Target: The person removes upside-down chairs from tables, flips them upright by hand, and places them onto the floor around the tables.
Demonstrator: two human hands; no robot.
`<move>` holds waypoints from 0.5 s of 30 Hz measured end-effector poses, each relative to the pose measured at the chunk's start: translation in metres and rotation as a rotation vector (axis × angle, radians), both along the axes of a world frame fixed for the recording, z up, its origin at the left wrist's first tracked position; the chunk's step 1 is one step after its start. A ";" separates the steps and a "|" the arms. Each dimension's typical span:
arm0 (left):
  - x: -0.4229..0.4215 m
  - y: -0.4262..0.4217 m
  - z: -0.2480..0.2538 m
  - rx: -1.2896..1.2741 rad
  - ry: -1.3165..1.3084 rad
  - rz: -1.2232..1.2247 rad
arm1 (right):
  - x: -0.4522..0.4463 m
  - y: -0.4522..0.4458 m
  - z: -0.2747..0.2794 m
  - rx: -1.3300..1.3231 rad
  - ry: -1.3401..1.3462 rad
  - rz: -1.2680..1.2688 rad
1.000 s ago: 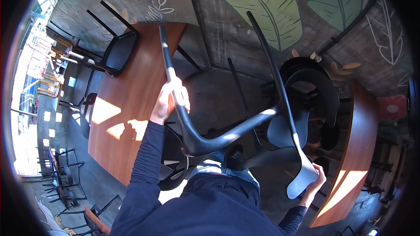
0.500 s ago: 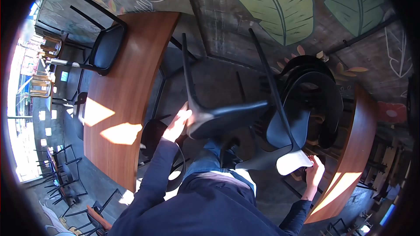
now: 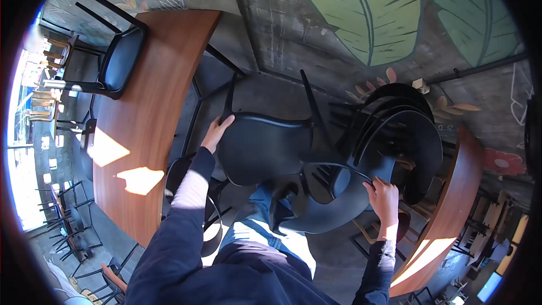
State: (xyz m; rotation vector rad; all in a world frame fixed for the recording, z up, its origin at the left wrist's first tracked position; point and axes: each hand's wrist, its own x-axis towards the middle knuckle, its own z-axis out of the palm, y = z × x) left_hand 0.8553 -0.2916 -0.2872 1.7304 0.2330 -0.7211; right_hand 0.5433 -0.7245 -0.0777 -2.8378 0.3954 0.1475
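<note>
A black chair (image 3: 265,146) is held between my two hands in front of my legs, its seat facing up toward me. The fingers of my left hand (image 3: 218,132) are closed on the seat's left edge, near where a leg joins it. At the other side, my right hand (image 3: 384,195) grips the curved end of the chair's backrest rim. Two of its legs point away toward the wall. Whether the chair touches the floor, I cannot tell.
To the left stands a long wooden table (image 3: 161,90) with another black chair (image 3: 124,59) lying on it. Several stacked black chairs (image 3: 415,130) stand close on the right, beside a second wooden table (image 3: 451,209). A painted wall (image 3: 316,34) closes off the far side.
The chair has tipped and lowered, so its seat now faces me and its legs appear shorter. My right hand has moved slightly left with the backrest; my left hand has shifted a little left and up.
</note>
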 end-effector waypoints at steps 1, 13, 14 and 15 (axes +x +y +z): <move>0.006 -0.013 0.019 -0.003 -0.008 0.009 | 0.006 0.002 -0.011 0.011 0.008 -0.009; 0.115 -0.008 -0.090 0.074 0.082 -0.006 | 0.079 0.045 -0.098 0.087 0.233 -0.063; 0.120 -0.005 -0.098 0.075 0.115 0.004 | 0.088 0.046 -0.101 0.104 0.240 -0.060; 0.126 -0.004 -0.110 0.091 0.026 0.003 | 0.097 0.048 -0.105 0.123 0.245 -0.058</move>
